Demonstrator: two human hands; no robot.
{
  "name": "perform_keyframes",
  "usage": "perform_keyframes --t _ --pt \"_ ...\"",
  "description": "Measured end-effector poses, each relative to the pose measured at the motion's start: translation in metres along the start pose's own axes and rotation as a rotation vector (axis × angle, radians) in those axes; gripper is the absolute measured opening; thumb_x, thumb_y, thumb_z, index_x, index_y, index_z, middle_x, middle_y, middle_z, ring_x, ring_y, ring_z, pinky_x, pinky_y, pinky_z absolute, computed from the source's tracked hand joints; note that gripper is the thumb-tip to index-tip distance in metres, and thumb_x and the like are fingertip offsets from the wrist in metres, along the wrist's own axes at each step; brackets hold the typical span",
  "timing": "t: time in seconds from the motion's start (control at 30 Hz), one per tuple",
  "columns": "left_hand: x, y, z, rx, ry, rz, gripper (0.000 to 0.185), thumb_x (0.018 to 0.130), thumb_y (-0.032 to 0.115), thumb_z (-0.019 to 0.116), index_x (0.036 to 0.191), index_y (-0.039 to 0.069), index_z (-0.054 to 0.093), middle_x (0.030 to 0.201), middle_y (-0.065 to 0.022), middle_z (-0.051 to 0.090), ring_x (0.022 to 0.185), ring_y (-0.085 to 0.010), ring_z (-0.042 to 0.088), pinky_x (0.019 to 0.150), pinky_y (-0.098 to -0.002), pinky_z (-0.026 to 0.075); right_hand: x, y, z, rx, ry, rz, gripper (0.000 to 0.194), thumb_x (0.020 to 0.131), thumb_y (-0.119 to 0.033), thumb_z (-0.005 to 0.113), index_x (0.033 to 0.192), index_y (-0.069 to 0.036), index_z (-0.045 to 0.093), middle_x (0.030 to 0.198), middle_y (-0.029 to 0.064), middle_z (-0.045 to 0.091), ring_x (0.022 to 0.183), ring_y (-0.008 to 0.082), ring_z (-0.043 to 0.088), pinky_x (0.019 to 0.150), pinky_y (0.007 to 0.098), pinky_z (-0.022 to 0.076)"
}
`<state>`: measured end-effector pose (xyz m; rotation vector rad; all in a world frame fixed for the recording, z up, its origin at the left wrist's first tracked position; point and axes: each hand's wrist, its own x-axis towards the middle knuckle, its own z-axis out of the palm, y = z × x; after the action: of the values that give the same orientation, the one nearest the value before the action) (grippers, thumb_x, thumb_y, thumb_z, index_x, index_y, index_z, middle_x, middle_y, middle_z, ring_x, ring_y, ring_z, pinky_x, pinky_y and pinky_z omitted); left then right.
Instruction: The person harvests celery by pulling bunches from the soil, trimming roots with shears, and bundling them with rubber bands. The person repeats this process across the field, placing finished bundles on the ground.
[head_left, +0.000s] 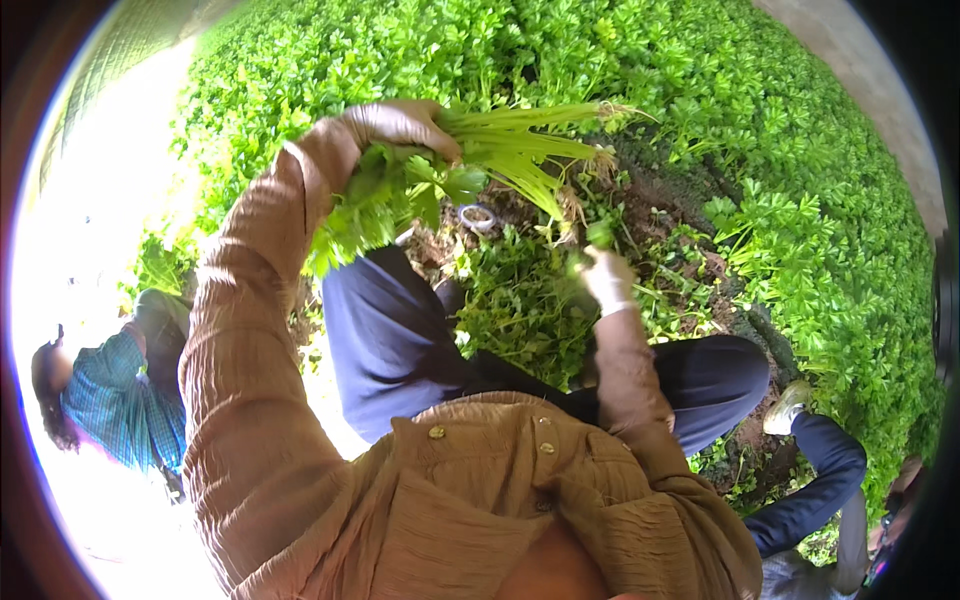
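Note:
My left hand (401, 126) grips a bunch of celery plants (517, 142) by their stalks, held sideways. The pale green stalks and stringy roots point to the right, and the leaves hang down below the wrist. Lower and to the right is my right hand (609, 279), blurred and apparently in a pale glove. Green leaf bits (599, 235) show at its fingertips; whether the fingers hold them is unclear. The bunch's lowest roots are just above and left of that hand. A roll of tape (477, 217) rests on the soil under the bunch.
Pulled leaves and stems (525, 300) litter the ground between my knees. Dense standing celery (487, 45) fills the far side and the right. One person (124, 397) crouches at left in strong glare. Another person's leg (817, 457) is close behind my right knee.

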<state>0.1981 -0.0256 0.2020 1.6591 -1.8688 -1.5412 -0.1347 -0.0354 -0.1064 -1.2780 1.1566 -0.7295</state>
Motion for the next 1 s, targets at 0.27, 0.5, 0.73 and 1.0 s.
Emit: perform_keyframes --t 0.27,0.5,0.73,1.0 --pt "0.027 -0.004 0.129 -0.101 0.108 0.042 0.043 0.08 0.028 0.077 0.11 0.0 0.066 0.077 -0.0059 0.07 0.063 -0.0117 0.064 0.052 -0.0268 0.054 -0.012 -0.112 0.013 1.147 -0.093 -0.285 0.062 0.098 -0.044 0.049 0.142 -0.003 0.038 0.141 0.02 0.045 0.127 0.0321 0.048 0.11 0.0494 0.0374" --pt "0.098 -0.056 0.185 -0.293 -0.183 0.429 0.066 0.082 0.036 0.075 0.134 0.004 0.048 0.124 -0.0183 0.06 0.112 -0.0304 0.058 0.101 -0.0445 0.046 -0.053 -0.122 0.025 0.924 -0.044 -0.313 0.063 0.085 -0.025 0.071 0.137 0.001 0.045 0.129 0.0152 0.059 0.113 0.0294 0.06 0.095 0.0429 0.053" --pt "0.089 -0.069 0.211 -0.661 -0.137 0.321 0.025 0.089 0.016 0.069 0.108 0.001 0.063 0.087 -0.0069 0.069 0.064 -0.013 0.062 0.061 -0.0262 0.052 -0.036 -0.119 -0.081 0.361 0.25 -0.61 0.061 0.075 -0.007 0.079 0.13 -0.006 0.053 0.113 0.0105 0.067 0.092 0.0206 0.065 0.081 0.0315 0.0552" --pt "0.09 -0.071 0.207 -0.699 -0.079 0.26 0.028 0.084 0.011 0.075 0.106 -0.001 0.063 0.085 -0.008 0.07 0.063 -0.0141 0.064 0.06 -0.0272 0.054 -0.021 -0.15 -0.072 -0.928 0.16 -0.351 0.018 0.088 -0.014 0.067 0.104 -0.008 0.07 0.106 0.008 0.071 0.085 0.0159 0.067 0.074 0.0268 0.0567"
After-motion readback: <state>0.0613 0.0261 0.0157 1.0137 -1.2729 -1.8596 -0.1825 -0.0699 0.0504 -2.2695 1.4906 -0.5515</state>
